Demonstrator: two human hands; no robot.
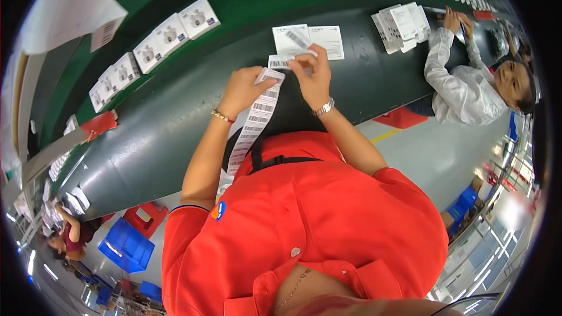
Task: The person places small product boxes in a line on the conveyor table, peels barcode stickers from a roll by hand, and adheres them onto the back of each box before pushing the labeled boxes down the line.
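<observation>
My left hand [241, 92] pinches the upper end of a long strip of barcode labels [257, 116] between thumb and fingers. The strip hangs down over the bench edge beside my red shirt. My right hand [312, 75] is closed with thumb and fingertips at a short barcode label [280, 62] just beyond the strip's end. Whether this piece still joins the strip I cannot tell. Past my fingers, two flat white boxes [326, 43] lie side by side on the bench, with a barcode label [298, 37] showing over the left one.
The dark green bench [158, 140] runs across in front of me. White printed boxes [170, 36] line its far left side; more white boxes [403, 27] stand to the right. A co-worker [468, 82] works at the right. A blue crate [126, 246] stands lower left.
</observation>
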